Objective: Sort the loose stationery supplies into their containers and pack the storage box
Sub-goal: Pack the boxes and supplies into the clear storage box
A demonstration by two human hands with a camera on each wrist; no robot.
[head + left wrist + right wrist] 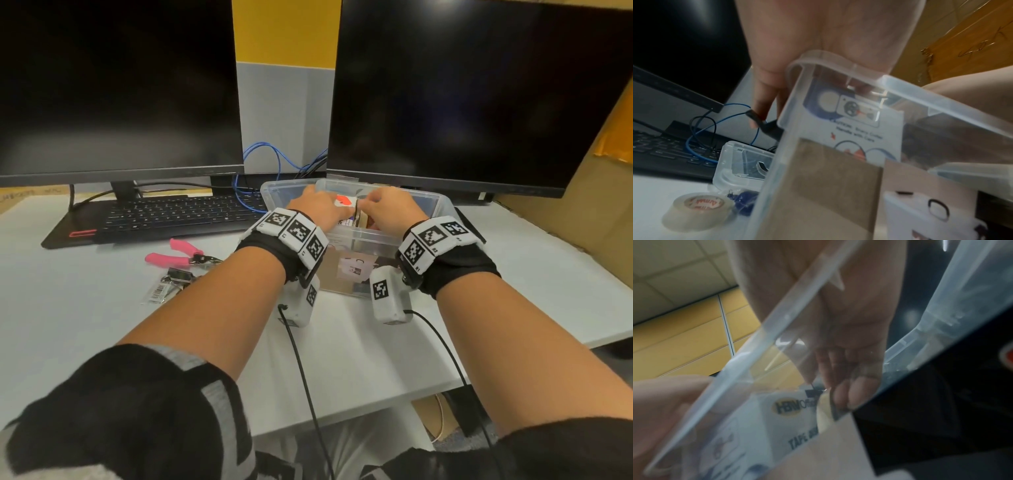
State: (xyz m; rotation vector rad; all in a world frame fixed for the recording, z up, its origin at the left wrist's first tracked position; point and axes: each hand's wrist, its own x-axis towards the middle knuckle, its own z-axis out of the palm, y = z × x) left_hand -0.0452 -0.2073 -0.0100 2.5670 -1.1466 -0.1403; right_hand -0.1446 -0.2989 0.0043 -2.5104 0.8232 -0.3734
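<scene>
Both forearms reach into the clear storage box (442, 205): left hand (317, 205) and right hand (394, 207) pinch a white tape packet (346, 202) standing inside it; pink pliers (178, 255) lie left of the box, near a tape roll (698, 211)

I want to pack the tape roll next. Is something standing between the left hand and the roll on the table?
Yes. The left hand is inside the clear storage box; the tape roll lies outside, so the box wall stands between them. A small clear case lies close beside the roll.
</scene>
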